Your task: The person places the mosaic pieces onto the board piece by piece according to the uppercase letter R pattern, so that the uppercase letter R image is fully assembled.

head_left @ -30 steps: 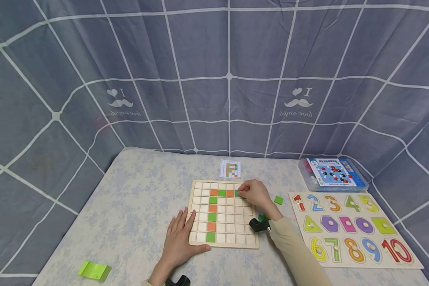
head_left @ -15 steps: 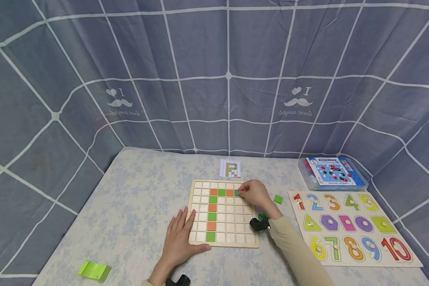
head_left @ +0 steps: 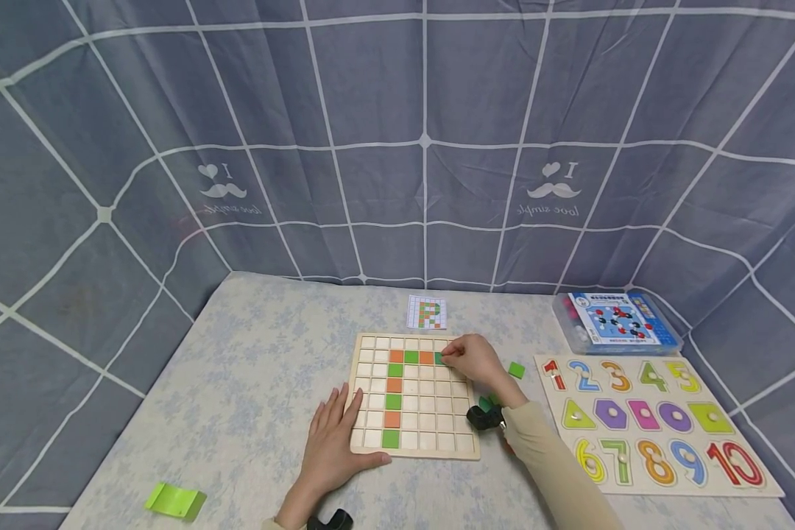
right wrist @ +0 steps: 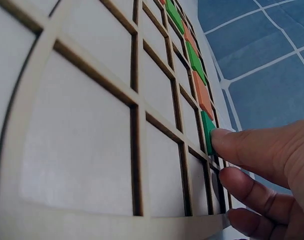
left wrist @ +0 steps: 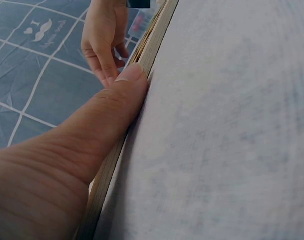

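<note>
A wooden grid board (head_left: 473,453) lies on the table, with orange and green square tiles forming a column and a row from its top. My right hand (head_left: 473,359) is at the right end of that row, thumb and fingers at a dark green tile (right wrist: 207,132). In the right wrist view this tile sits tilted in its cell, with my thumb (right wrist: 241,145) against it. My left hand (head_left: 331,445) rests at the board's lower left corner, fingers spread along the left side and thumb along the front edge.
Behind the board lies a pattern card (head_left: 427,313). Loose tiles, one a green tile (head_left: 517,370), lie right of the board. Further right are a number puzzle board (head_left: 662,486) and a plastic box (head_left: 616,324). A lime green holder (head_left: 175,502) stands front left.
The right wrist and forearm have shifted very slightly to the right, while the fingers stay at the dark green tile. The left hand has not moved.
</note>
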`<state>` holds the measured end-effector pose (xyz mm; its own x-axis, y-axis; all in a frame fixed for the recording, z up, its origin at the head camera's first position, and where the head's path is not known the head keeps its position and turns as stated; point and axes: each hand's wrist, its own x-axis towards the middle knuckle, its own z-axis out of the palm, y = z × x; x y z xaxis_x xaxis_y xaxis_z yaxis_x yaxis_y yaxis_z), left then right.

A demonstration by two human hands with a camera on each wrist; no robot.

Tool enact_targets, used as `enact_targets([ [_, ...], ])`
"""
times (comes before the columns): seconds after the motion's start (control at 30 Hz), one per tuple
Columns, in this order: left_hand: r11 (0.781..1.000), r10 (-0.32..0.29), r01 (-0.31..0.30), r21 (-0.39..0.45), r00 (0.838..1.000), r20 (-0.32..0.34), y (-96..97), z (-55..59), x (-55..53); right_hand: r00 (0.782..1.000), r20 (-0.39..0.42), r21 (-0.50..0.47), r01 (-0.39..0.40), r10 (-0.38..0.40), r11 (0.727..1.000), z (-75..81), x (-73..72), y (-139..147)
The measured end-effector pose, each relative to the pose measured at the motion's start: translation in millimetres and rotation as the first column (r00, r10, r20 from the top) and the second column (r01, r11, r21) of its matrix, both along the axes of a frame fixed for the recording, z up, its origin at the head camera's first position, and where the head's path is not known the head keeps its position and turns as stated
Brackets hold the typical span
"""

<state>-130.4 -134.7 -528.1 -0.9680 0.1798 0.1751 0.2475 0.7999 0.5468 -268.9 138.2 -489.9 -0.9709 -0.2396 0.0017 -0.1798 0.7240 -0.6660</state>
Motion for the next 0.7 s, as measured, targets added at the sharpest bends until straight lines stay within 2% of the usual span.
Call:
enact_targets([
  [0.43,1.0,-0.002,0.002,-0.003,1.0,0.009,0.1,0.5,0.1,0.997,-0.057,-0.013,-0.056,0.056,0.998,-2.6,2.5,5],
  [0.7,1.0,-0.006,0.006,-0.002,1.0,0.016,-0.3,1.9,0.3,0.988,-0.151,-0.064,-0.021,0.011,0.998,2.9,6.5,20],
])
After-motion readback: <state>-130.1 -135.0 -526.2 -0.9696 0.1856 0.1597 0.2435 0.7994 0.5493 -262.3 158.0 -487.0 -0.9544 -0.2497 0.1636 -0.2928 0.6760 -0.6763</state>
